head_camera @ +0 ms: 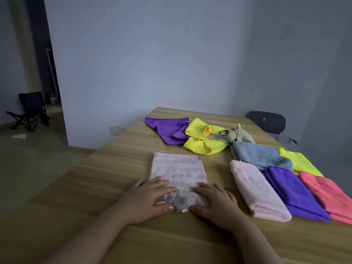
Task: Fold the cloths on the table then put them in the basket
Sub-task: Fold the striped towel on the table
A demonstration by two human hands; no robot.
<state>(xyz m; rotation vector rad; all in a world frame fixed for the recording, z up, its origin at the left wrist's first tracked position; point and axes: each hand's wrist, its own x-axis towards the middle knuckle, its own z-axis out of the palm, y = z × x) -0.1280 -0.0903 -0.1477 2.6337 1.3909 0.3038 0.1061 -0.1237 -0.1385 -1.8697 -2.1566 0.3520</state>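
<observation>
Striped cloth [177,168], pink-white, lies on the surface [118,168] toward the near edge; far part flat, near end bunched. Left hand [146,199] and right hand [215,202] both sit palms-down on that bunched end, fingers fairly straight, pressing rather than gripping, thumbs along the near hem. By the right edge there's a row of folded pieces side by side and touching: pale pink cloth [257,189], folded purple cloth [293,191], coral cloth [327,195]. Just behind them: blue cloth [259,155] and lime cloth [299,161]. Toward the far edge, unfolded and overlapping: loose purple cloth [165,130], yellow cloth [203,138], crumpled beige cloth [240,135]. Grey basket [285,141] sits off the far right corner, partly hidden by the surface edge, beside a dark chair [266,121].
</observation>
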